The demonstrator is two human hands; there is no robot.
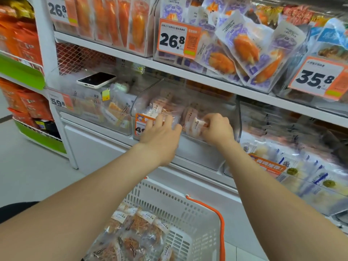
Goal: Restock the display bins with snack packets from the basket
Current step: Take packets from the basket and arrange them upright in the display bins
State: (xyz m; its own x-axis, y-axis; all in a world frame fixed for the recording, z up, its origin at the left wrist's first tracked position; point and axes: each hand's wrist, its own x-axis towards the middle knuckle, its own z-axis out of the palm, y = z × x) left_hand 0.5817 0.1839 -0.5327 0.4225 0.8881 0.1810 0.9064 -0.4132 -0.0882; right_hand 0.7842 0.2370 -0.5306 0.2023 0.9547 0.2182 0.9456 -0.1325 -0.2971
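A white shelving unit (105,144) is filling most of the view, and a clear display bin (222,110) is sitting on its lower shelf, serving here as the landmark. Below and in front of that bin, a white basket (180,210) with an orange handle (218,217) is standing, and a heap of clear packets of orange shredded snack (139,227) is lying inside the basket. Pale packets with white labels (160,108) are already lying inside the bin, towards its left half. The person's left hand (162,134) is reaching up to the bin's front wall, its fingers (160,120) lying fairly straight and close together against the clear plastic and holding nothing. The right hand (218,129) is reaching over the right part of the bin's front, its fingers curling round one snack packet (195,123) and gripping it just inside the bin. To the upper left of the bin, a phone (96,79) is lying face up on top of the neighbouring clear bin. An orange price label (140,123) is hanging on the bin's front left corner, and the left hand is partly covering it.
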